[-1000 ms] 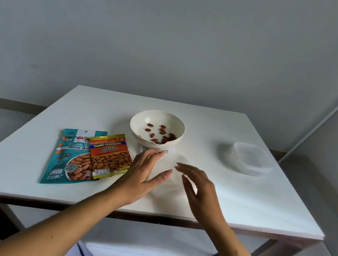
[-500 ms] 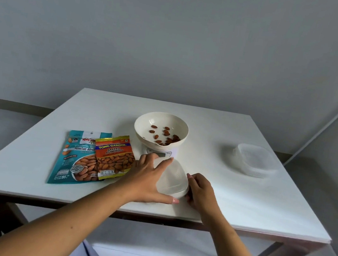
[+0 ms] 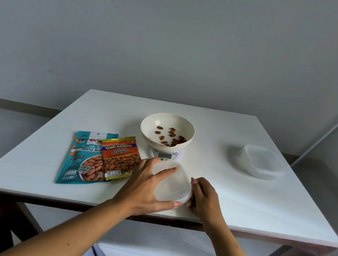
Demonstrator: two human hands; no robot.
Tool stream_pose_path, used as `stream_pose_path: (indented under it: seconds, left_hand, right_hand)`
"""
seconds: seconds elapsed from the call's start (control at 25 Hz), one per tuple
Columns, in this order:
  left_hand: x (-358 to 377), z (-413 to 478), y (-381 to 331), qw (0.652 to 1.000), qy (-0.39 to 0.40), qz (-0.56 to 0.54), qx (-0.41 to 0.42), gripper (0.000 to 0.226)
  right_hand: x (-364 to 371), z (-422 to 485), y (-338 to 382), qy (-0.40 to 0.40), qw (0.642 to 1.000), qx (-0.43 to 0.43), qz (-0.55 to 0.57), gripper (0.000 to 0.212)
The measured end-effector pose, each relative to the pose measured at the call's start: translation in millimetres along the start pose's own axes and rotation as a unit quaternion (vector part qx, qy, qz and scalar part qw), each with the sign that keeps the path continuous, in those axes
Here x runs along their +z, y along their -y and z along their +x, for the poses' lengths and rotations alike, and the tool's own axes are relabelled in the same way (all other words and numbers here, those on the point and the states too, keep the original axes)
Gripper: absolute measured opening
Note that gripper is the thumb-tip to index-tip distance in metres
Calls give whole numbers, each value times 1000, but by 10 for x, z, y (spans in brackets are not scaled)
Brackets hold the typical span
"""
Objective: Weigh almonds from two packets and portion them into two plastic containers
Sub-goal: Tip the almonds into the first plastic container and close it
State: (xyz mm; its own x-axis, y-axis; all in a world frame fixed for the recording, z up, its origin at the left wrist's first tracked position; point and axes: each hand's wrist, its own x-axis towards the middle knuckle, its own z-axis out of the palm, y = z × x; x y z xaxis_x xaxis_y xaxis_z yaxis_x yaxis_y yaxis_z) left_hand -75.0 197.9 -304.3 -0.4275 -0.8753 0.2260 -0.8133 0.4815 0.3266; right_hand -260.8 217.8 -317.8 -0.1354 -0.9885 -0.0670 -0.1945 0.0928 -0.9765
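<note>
I am looking down at a white table (image 3: 240, 203) with both hands on a clear container (image 3: 172, 181) near its front edge. My left hand (image 3: 144, 186) is spreading over the container's left side, fingers curling across the lid and the thumb pressing along the near edge, so it is gripping the container. My right hand (image 3: 204, 194) is closing on the container's right side, fingertips against the rim; I cannot tell whether it is holding the lid or the base. The container is tilting, its left edge raised toward the scale (image 3: 165, 154).

The scale is sitting just behind the container, and a cream bowl (image 3: 148, 128) is resting on top of it. A small scatter of almonds (image 3: 170, 136) is lying in the bowl, mostly toward its near right side. The scale's display is showing, but I cannot read it.

Left of the scale, two packets are lying flat: a teal packet (image 3: 79, 158) and an orange packet (image 3: 120, 155) overlapping its right edge. The orange packet is touching my left hand's knuckle side, or nearly so.

A second container (image 3: 262, 162) is sitting well apart at the table's right, lid on.
</note>
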Motion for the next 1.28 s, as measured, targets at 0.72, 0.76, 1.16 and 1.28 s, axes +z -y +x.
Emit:
stream_pose_path:
  seconds: [0.72, 0.76, 1.16, 1.28]
  left_hand:
    - [-117, 141, -96, 995, -3, -85, -45, 96]
    - [-165, 154, -68, 987, -13, -151, -44, 95]
    - [-76, -193, 683, 810, -341, -466, -104, 105]
    - [-28, -180, 753, 792, -352, -481, -133, 101]
  right_hand:
    - [-12, 38, -9, 3, 999, 3, -35, 36]
    - [-10, 36, -10, -5, 999, 5, -34, 35]
    - [-96, 448, 265, -74, 974, -39, -209, 55]
    - [-43, 899, 532, -84, 987, -3, -139, 43]
